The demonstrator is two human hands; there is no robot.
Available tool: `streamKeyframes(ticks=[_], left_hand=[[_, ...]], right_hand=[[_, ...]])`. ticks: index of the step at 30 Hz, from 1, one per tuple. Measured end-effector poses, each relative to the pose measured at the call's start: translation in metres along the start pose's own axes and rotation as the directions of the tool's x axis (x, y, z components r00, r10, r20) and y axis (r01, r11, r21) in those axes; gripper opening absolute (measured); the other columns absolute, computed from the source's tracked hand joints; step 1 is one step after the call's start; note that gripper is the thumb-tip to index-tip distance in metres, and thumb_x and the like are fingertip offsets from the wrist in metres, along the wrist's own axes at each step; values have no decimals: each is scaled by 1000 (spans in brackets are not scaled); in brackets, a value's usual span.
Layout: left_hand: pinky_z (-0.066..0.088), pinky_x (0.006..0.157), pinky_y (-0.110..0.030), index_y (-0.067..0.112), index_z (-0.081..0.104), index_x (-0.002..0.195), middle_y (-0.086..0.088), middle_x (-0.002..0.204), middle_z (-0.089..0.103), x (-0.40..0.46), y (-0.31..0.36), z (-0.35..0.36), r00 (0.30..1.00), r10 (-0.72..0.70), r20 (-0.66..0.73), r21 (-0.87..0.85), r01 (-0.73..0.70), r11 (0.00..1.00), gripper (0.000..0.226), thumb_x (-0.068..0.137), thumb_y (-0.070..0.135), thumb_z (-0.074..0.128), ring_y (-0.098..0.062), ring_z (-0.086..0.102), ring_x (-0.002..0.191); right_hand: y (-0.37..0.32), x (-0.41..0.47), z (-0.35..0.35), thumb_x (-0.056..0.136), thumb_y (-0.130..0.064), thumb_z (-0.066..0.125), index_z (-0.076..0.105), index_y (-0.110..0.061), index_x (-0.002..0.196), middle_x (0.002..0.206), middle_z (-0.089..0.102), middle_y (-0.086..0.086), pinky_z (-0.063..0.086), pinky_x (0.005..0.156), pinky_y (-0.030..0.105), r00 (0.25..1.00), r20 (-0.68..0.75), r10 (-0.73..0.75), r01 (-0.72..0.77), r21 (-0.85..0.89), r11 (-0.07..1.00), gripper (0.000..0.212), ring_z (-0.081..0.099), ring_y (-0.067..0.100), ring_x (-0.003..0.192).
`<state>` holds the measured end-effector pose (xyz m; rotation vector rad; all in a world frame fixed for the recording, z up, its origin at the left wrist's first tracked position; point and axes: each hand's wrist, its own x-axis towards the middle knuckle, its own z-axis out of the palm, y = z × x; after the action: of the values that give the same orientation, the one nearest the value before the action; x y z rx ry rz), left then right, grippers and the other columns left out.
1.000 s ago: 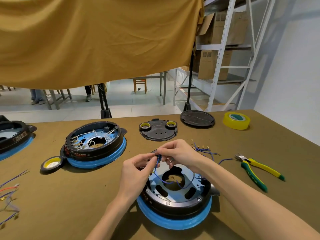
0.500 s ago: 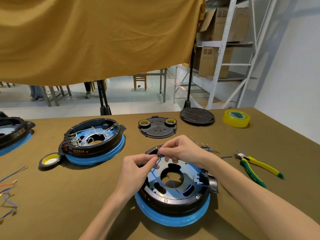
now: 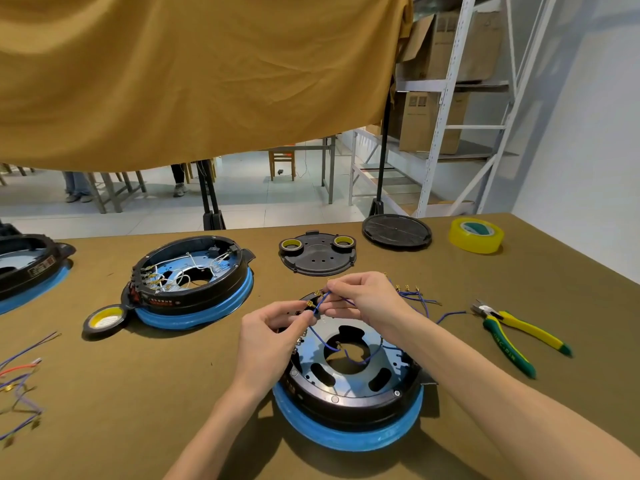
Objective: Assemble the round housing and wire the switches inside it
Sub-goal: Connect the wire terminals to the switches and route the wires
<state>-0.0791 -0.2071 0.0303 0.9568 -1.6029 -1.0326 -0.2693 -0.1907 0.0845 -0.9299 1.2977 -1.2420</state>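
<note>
Pinching the thin, limp blue wire [image 3: 320,301] above the round black housing [image 3: 349,379], both hands are closing fingertips near its brass terminal, probably the firmest hold.

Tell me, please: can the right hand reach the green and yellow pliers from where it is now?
Probably yes. The pliers lie on bare table to the right of the right hand, with only loose blue wires between. But that hand pinches a blue wire and would have to release it first.

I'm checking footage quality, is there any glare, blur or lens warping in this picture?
Head view: wide-angle warping bows the shelving and table edge; soft glare on the metal plate inside the housing; hands and blue wire sharp enough; shadows soft.
</note>
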Motion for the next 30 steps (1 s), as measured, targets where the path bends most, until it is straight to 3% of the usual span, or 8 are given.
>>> streamKeyframes(ticks=[4,7,10,13,16,19,23,30], left_hand=[[58,79,-18,32,76,107,13,86,80,-5,2,1,999,32,-43,-10,-32,999,20,91,20,77,-6,76,89],[51,103,-50,29,81,103,21,86,78,-7,5,2,995,75,-70,64,-71,995,16,91,18,77,0,72,89],[45,106,-61,36,78,99,28,85,75,-6,8,1,996,85,-29,112,-81,990,21,90,17,78,4,70,87],[50,101,-56,33,79,102,21,86,78,-7,7,1,997,70,-24,92,-67,993,18,90,19,78,-4,73,88],[60,85,-34,34,78,104,20,85,77,-8,8,2,995,93,-28,117,-89,989,18,89,24,78,-5,73,87],[55,75,-16,36,78,103,20,86,76,-4,10,2,993,112,-23,113,-108,988,16,90,28,78,-2,71,86],[52,67,-14,28,82,100,16,80,76,-2,8,3,994,105,-40,137,-99,986,13,91,19,77,-5,70,78],[49,61,-22,31,80,103,7,79,73,-1,6,3,996,90,-27,119,-86,989,18,93,17,74,-8,60,70]], right_hand=[[3,-3,2,100,-8,64,72,7,104,88,76,23,63,66,26,999,-9,35,-35,60,998,17,77,25,75],[4,-5,1,100,-7,64,72,8,105,89,76,24,63,66,26,999,-4,40,-39,44,998,17,78,26,76],[0,-6,-2,98,-6,66,73,5,103,90,77,24,64,68,29,1000,-6,20,-21,-45,999,15,78,29,80],[-4,-7,-3,99,-8,66,74,4,103,90,77,22,62,65,27,1000,11,18,-17,-92,996,15,78,27,79],[-4,-7,-2,99,-8,66,74,5,103,87,77,22,62,64,28,1000,0,17,-17,-120,993,15,77,26,75],[1,-8,4,98,-9,68,73,7,105,92,75,27,63,66,29,999,50,6,2,-170,985,18,76,27,76],[3,-10,6,100,-10,65,72,6,108,91,76,24,64,69,29,991,131,8,19,-205,978,19,77,25,77],[1,-5,1,101,-9,63,72,6,109,95,76,27,64,73,30,982,186,42,-3,-205,979,19,77,26,83]])
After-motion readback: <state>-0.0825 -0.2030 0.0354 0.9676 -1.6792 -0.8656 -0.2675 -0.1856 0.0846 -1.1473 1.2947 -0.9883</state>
